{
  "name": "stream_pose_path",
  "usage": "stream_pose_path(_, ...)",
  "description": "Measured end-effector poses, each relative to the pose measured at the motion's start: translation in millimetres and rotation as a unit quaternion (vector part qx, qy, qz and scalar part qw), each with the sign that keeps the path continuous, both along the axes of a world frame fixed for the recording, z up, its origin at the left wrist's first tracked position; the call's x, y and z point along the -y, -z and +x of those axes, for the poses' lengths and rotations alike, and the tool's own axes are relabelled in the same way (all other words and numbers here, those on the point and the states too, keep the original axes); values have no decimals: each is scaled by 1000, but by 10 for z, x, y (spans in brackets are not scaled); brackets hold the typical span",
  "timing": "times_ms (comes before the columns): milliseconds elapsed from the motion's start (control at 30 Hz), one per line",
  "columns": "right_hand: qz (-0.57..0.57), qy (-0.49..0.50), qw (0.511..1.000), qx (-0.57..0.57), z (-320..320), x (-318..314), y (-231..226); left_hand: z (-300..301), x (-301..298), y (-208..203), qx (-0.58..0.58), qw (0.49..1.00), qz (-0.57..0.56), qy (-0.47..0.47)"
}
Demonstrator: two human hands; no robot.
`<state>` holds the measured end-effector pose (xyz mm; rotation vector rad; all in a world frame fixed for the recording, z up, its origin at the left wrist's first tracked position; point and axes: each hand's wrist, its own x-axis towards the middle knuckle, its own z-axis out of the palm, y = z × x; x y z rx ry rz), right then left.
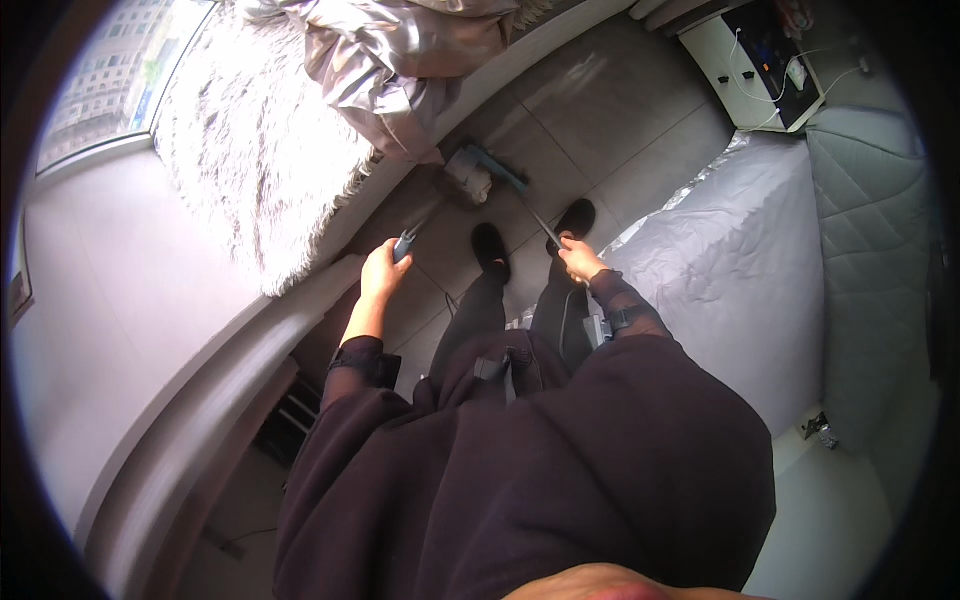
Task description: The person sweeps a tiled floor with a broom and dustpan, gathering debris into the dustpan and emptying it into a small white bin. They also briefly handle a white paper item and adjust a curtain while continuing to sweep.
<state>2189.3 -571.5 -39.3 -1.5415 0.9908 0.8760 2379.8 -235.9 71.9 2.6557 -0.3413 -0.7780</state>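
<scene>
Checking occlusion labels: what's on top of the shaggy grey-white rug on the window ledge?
On the shaggy grey-white rug lies a crumpled shiny pinkish-silver quilt, draped over the ledge edge. The rug surface beneath the quilt is covered, so anything there cannot be seen.

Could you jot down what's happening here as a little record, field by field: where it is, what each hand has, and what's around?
Place: a bedroom, grey tiled floor seen from above
Left hand: closed on a grey handle
Right hand: gripping a thin dark pole
Tool: the pole runs down to a grey and teal cleaning head resting on the floor
Feet: black slippers standing on the tiles
Left side: shaggy pale rug on a ledge
Right side: bed with silver-grey cover
</scene>
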Motion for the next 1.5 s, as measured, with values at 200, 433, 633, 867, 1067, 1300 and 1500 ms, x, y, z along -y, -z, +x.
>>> stream_pose_path(200, -6, 23, 1000, 16, -289, 266, -653, -367, -341, 11, -79, 987, -43, -130)
stream_pose_path(433, -80, -62, 995, -6, -48, 981, -1176, -1384, -1011, -238, -122, 924, -148, -331)
stream_pose_path(633, -130, -354, 924, 66, 711, 1633, -933, -2421, -1094, -569, -94, 850, -231, -464)
stream_pose_path(867, -102, -587, 795, 118, 1452, 963, -734, -3912, -779, -1101, 2, 658, -296, -693)
stream_pose_path(1067, -56, -706, 703, 71, 1921, -511, -581, -4728, -810, -1535, 122, 465, -293, -826)
stream_pose_path(1300, 5, -807, 582, 94, 1934, -2584, -618, -5282, -1567, -1860, 227, 266, -286, -892)
stream_pose_path(1500, -20, -921, 333, 201, 1559, -4081, -1272, -5630, -2459, -1929, 342, 91, -316, -880)
